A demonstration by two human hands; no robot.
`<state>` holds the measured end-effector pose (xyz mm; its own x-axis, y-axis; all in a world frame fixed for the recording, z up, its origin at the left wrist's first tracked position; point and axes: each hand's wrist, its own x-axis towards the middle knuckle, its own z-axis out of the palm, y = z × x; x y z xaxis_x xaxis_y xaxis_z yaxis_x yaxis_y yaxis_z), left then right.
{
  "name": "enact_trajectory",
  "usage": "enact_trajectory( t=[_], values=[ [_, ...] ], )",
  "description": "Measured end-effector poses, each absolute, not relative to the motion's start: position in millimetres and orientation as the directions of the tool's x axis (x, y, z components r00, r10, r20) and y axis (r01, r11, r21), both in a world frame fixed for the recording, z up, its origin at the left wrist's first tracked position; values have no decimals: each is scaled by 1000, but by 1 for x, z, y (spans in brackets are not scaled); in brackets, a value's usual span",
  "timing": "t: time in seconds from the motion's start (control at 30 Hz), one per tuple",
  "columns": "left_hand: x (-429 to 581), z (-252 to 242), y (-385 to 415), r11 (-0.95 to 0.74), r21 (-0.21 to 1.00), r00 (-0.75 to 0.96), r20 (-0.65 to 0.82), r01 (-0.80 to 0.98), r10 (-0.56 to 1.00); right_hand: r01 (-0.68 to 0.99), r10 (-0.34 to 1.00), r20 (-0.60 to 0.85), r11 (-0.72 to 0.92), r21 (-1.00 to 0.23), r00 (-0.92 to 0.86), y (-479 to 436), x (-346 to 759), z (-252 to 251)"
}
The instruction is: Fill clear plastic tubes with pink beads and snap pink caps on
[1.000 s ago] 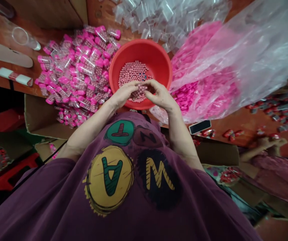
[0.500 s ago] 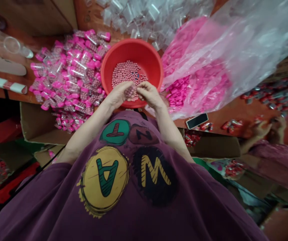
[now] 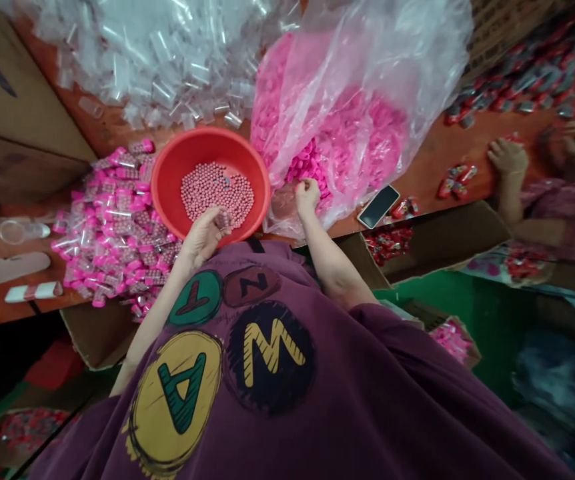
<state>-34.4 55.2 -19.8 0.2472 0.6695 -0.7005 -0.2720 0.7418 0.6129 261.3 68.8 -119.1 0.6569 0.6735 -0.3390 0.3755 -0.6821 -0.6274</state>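
My left hand is closed round a small clear plastic bottle at the near rim of a red bowl. Pink beads lie in the bowl, with a few blue bits among them. To the right, my right hand is at the near edge of a heap of bright pink caps spilling from a clear plastic bag. Its fingertips are pinched together; what they hold, if anything, is too small to make out. Left of the bowl are piled pink-capped bottles filled with beads.
Empty clear bottles are heaped behind the bowl. A phone lies near the table's front edge, by small red items. Open cardboard boxes stand below that edge. Another person's hand rests farther right.
My right hand has left the bowl and moved right to the pink caps. My left hand stays by the bowl's near rim with the bottle. The camera view has turned.
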Motion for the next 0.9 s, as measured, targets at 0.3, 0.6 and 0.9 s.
enact_trajectory(
  t=[0.3, 0.6, 0.9],
  values=[
    [-30, -13, 67, 760, 641, 259, -720, -111, 644, 445, 593, -365, -794, -415, 718, 86, 254, -130],
    [-17, 6, 80, 586, 809, 410, -550, 46, 727, -264, 720, -513, -441, -858, 468, 50, 263, -105],
    [-3, 0, 82, 403, 910, 454, -403, 102, 794, -397, 942, -311, -240, -886, 124, 56, 198, -9]
  ],
)
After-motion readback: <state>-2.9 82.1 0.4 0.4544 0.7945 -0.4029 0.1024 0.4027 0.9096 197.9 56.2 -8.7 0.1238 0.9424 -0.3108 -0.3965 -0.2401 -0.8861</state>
